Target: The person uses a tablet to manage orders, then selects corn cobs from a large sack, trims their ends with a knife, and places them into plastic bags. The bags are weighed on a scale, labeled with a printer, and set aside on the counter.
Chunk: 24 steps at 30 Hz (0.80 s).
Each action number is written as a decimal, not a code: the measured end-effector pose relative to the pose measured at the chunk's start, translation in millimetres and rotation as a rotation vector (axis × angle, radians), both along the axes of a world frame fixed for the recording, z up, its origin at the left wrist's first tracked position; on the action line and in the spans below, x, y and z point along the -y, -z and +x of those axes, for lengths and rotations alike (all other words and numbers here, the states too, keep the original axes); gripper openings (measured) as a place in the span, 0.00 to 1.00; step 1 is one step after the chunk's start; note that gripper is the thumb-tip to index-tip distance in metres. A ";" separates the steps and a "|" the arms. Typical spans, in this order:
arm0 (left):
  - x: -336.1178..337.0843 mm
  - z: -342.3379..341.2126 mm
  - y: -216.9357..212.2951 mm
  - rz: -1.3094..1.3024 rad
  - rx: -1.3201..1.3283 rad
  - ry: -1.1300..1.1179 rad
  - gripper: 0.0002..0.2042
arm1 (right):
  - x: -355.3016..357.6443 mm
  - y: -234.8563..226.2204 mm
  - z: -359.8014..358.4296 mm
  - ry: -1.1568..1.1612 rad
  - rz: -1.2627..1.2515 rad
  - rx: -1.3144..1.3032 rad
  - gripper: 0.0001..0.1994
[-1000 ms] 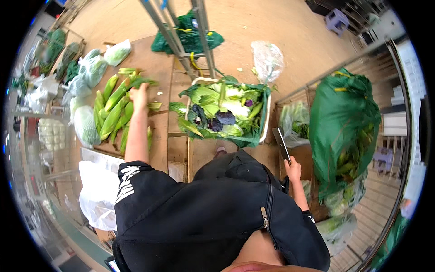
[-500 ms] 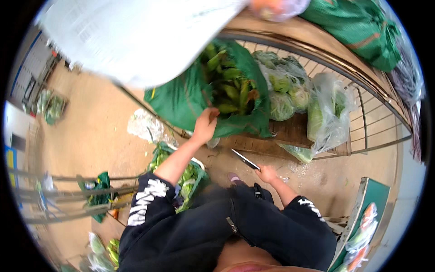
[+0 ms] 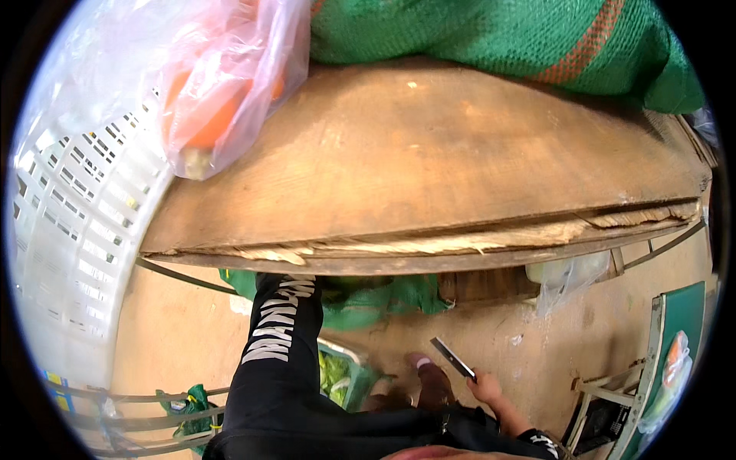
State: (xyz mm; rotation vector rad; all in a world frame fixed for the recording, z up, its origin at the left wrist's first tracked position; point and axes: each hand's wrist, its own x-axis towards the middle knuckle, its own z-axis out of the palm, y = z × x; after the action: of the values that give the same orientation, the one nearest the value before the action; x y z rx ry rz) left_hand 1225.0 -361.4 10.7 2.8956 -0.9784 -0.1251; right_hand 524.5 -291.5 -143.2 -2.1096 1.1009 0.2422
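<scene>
My right hand [image 3: 484, 387] is closed round the handle of a knife [image 3: 452, 358], held low above the floor with its blade pointing up and to the left. My left arm, in a black sleeve [image 3: 268, 360] with white lettering, reaches forward under the wooden shelf [image 3: 429, 153]. The shelf edge hides the left hand, so its grip does not show. Nearest to that arm is a green woven sack [image 3: 383, 303], mostly covered by the shelf; only its near side and a little of its dark green contents show.
On the shelf lie a bag of carrots [image 3: 211, 115] and a large green sack [image 3: 491, 38]. A white slatted basket [image 3: 84, 207] stands at left. A crate of greens [image 3: 341, 376] sits by my legs. The shelf's front edge is splintered. At right stands a green-topped table [image 3: 678, 330].
My body and view have leaned forward over the shelf. My left hand, earlier at the mouth of the green sack, has gone out of sight beneath the shelf. The right hand still holds the knife.
</scene>
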 end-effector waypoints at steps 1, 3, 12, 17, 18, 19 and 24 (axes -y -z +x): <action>-1.1 -9.2 2.5 -0.096 -0.018 -0.003 0.19 | -3.3 -3.9 -5.2 0.009 0.015 0.008 0.13; -42.1 -25.3 2.5 -0.379 -0.031 -0.043 0.19 | 8.6 -12.4 -6.3 -0.032 0.043 0.038 0.13; -204.0 -190.5 -129.7 -1.581 -0.777 -0.529 0.17 | 46.2 -138.8 59.8 -0.187 -0.035 0.379 0.11; -341.0 -279.2 -102.6 -1.790 -0.850 -0.851 0.18 | 11.6 -177.9 160.9 -0.319 -0.014 0.780 0.11; -355.8 -297.0 -107.2 -1.830 -0.843 -0.967 0.18 | -1.6 -179.6 186.1 -0.333 -0.023 0.810 0.11; -375.5 -310.9 -103.2 -1.900 -0.811 -1.058 0.19 | -15.4 -181.4 213.6 -0.353 -0.026 0.843 0.10; -475.7 -364.2 -67.2 -2.223 -0.670 -1.413 0.20 | -107.0 -245.1 293.2 -0.611 0.103 1.010 0.10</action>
State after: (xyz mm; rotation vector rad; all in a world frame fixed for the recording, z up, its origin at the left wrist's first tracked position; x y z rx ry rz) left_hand 860.8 114.2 77.9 0.6676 0.8197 0.0839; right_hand 817.7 -184.5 101.9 -1.9926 -0.1430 -0.4465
